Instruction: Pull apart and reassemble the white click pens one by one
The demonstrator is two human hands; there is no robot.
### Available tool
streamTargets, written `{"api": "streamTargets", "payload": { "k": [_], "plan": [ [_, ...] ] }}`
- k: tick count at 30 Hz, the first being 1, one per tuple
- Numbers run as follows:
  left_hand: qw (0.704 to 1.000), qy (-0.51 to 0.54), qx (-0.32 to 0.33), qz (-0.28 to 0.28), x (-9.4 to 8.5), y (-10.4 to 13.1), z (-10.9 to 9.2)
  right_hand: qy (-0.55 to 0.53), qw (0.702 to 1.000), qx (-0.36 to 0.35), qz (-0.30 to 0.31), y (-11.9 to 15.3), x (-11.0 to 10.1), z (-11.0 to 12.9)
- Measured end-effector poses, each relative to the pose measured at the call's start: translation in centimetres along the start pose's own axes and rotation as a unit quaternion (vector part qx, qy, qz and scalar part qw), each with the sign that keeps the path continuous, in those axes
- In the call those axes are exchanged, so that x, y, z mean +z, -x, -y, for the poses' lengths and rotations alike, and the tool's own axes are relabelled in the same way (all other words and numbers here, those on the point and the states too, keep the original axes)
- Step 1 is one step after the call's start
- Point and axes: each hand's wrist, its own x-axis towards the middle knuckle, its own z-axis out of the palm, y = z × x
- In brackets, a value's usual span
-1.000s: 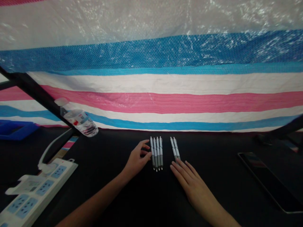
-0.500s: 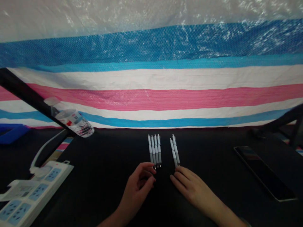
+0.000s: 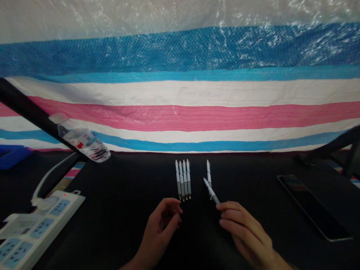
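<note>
- Since half a sec ago: the right hand (image 3: 247,232) has lifted one pen (image 3: 211,191) out of the pair; it was flat by the two pen tips before. Left hand (image 3: 161,228) barely shifted.
- Rt hand now pinches that pen at its near end; the far end points up-left, tilted off the row, crossing over the lower end of the single pen (image 3: 208,175) left lying.
- Lt hand is loosely curled, nothing in it, just below the tips of the four-pen group (image 3: 183,180).
- All lying pens run long axis away from the person, side by side; the group sits left of the held pen, gap between.
- Lt hand nearer the group, rt nearer the lone pen.
- Black table (image 3: 135,195) has open room around; phone (image 3: 312,206) well right, power strip (image 3: 36,228) and water bottle (image 3: 84,140) well left.
</note>
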Motion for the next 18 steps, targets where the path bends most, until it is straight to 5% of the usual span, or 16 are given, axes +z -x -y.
{"api": "streamTargets", "payload": {
  "k": [4,9,14,18],
  "plan": [
    [1.000,0.000,0.006,0.001,-0.2,-0.1,0.2,0.002,0.984,0.064,-0.166,-0.6,0.1,0.7],
    [1.000,0.008,0.009,0.009,-0.3,-0.3,0.8,-0.064,0.921,0.227,-0.311,-1.7,0.5,1.3],
    [0.995,-0.019,-0.004,0.093,-0.2,-0.1,1.6,-0.218,0.832,0.398,-0.319,-0.9,1.3,0.5],
    [0.993,-0.045,-0.013,0.113,0.1,-0.2,1.4,-0.278,0.804,0.444,-0.282,-0.4,2.1,0.6]
  ]
}}
